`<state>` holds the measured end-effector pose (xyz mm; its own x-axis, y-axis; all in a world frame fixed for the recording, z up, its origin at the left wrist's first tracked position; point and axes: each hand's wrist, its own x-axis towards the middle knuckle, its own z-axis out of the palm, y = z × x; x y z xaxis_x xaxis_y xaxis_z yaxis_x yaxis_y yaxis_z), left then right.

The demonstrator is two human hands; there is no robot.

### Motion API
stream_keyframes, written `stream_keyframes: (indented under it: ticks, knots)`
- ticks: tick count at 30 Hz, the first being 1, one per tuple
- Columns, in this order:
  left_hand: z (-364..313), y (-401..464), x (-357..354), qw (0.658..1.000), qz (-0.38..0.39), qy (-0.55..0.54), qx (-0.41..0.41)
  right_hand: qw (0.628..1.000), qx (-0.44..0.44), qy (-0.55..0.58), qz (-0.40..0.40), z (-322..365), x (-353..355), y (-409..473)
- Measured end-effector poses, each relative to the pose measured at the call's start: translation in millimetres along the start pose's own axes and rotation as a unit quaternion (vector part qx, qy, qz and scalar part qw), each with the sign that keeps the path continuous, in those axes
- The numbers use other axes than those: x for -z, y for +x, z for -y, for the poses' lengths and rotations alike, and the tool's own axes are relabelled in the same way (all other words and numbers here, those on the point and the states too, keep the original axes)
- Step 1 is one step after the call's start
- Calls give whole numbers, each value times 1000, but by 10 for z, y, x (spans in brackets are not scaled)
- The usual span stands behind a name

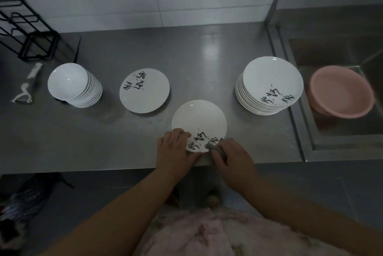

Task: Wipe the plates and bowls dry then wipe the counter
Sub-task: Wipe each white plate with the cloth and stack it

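Lower centre: left hand (175,147) grips near rim of plate (199,119), fingers curled. Right hand (230,157) clutches grey cloth (215,147), pressing it on plate.

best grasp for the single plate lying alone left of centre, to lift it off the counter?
Take the lone plate by its rim at the near edge, coming in low from the front. It lies flat and face up on the counter, so only the raised rim gives purchase. The stack of bowls crowds its left; the near edge looks clear.
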<state>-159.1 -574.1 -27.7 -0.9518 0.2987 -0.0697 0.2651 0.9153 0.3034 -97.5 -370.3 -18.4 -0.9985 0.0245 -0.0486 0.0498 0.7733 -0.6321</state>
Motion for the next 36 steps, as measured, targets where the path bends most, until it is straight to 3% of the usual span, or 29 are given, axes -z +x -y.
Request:
stream_keyframes:
  ticks: [6,10,17,23,27,29,32,34,36]
  knots:
    - [25,159,214,991,40,-58,113,968,-223,-47,109,-42,401,497]
    - [45,376,289,971,87,-139,174,954,-233,-76,172,-10,416,758]
    - [76,582,386,960,135,-148,196,944,-258,-57,196,79,419,908]
    - [-53,594,781,960,113,-177,187,959,-255,6,123,265,699,912]
    - [-239,572,1237,947,34,-256,189,947,-234,218,-37,617,1026,857]
    - [-352,575,1441,926,-12,-328,189,937,-193,277,-92,755,1187,843]
    - [-482,590,1704,850,-75,-479,207,928,-147,315,-134,900,1399,838]
    - [-532,574,1837,816,-87,-534,204,946,-103,270,-147,924,1485,829]
    - [-554,551,1923,755,-66,-622,197,964,-67,214,-140,922,1560,807]
